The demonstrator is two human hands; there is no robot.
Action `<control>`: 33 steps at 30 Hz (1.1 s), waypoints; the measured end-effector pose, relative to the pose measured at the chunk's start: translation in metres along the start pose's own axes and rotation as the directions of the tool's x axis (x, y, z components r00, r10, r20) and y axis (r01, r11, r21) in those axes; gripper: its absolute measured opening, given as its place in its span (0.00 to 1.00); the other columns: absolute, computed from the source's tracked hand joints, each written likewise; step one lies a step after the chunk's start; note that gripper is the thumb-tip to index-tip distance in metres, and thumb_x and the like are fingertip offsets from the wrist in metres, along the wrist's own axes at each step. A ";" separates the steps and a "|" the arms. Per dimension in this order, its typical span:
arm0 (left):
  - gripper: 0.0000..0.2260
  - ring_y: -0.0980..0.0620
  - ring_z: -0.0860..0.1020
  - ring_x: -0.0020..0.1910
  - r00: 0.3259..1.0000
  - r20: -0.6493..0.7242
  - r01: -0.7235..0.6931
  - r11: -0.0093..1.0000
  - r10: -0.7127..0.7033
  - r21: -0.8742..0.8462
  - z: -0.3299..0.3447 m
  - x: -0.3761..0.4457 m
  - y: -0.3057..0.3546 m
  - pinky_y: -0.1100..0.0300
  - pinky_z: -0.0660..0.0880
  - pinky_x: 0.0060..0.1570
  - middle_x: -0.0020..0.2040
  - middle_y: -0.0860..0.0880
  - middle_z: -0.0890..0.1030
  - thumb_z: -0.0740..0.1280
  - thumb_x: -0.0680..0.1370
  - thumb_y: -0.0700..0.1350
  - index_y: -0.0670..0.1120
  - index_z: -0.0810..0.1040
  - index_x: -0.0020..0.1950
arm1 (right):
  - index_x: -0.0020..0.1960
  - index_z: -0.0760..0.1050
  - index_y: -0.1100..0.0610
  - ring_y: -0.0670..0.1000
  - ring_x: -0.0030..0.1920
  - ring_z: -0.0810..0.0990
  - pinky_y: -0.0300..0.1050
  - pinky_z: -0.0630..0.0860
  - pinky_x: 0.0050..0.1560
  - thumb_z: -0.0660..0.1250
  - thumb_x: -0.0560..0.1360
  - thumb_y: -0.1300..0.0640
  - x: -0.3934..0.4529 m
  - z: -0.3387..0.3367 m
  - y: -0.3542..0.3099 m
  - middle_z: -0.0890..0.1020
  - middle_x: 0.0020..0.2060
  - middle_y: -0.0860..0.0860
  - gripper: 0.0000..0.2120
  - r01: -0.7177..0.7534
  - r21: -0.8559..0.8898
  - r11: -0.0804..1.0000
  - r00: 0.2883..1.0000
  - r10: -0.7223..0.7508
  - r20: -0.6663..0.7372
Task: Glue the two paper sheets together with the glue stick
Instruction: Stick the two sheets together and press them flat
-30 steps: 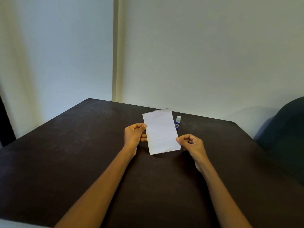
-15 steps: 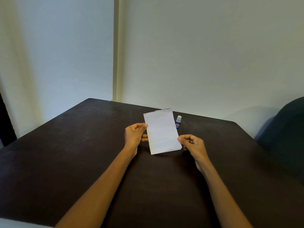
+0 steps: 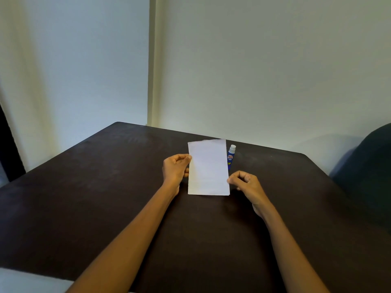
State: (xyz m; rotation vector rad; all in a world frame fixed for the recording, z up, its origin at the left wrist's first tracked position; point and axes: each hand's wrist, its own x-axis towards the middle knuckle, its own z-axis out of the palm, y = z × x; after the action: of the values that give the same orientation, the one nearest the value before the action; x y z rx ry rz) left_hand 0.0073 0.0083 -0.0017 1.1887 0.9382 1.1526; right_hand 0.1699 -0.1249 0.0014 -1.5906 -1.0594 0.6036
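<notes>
On the dark table (image 3: 105,187), left of the paper (image 3: 208,168), the left hand (image 3: 175,169) has its fingers curled and pinches the paper's left edge near the top. Whether one sheet or two lie together, I cannot tell; the paper is held at mid-table, its far end raised. Just right of the paper, touching its edge from view, the blue glue stick (image 3: 231,156) stands capped in white. Below the stick, the right hand (image 3: 246,183) curls and pinches the paper's right edge low down
</notes>
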 end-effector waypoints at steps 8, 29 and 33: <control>0.08 0.51 0.79 0.35 0.997 0.069 -0.018 1.000 0.018 -0.008 0.000 0.000 0.000 0.59 0.78 0.33 0.45 0.44 0.81 0.63 0.79 0.43 0.41 0.77 0.54 | 0.46 0.72 0.51 0.43 0.35 0.81 0.35 0.73 0.38 0.73 0.71 0.56 0.004 -0.001 0.003 0.84 0.35 0.47 0.10 -0.037 -0.023 0.999 0.999 0.037 -0.033; 0.11 0.52 0.82 0.33 0.989 0.139 -0.050 0.997 0.058 -0.061 -0.002 -0.003 0.000 0.61 0.79 0.30 0.43 0.46 0.83 0.59 0.81 0.49 0.45 0.77 0.53 | 0.39 0.79 0.52 0.42 0.33 0.75 0.32 0.72 0.36 0.67 0.75 0.53 0.005 -0.001 0.008 0.79 0.33 0.46 0.07 0.057 -0.109 0.992 0.998 -0.059 -0.012; 0.12 0.50 0.83 0.33 0.928 0.373 -0.042 0.994 0.003 0.096 0.001 -0.006 0.002 0.61 0.80 0.30 0.45 0.46 0.83 0.65 0.77 0.52 0.47 0.76 0.56 | 0.37 0.75 0.52 0.44 0.32 0.74 0.31 0.71 0.33 0.65 0.77 0.53 0.006 -0.003 0.011 0.77 0.33 0.46 0.10 0.078 -0.098 0.992 0.986 -0.092 -0.137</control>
State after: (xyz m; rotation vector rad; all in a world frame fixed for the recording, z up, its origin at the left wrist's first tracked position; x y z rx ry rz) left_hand 0.0071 0.0023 0.0005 1.4445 0.6986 0.8600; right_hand 0.1787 -0.1213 -0.0069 -1.6341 -1.0560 0.3833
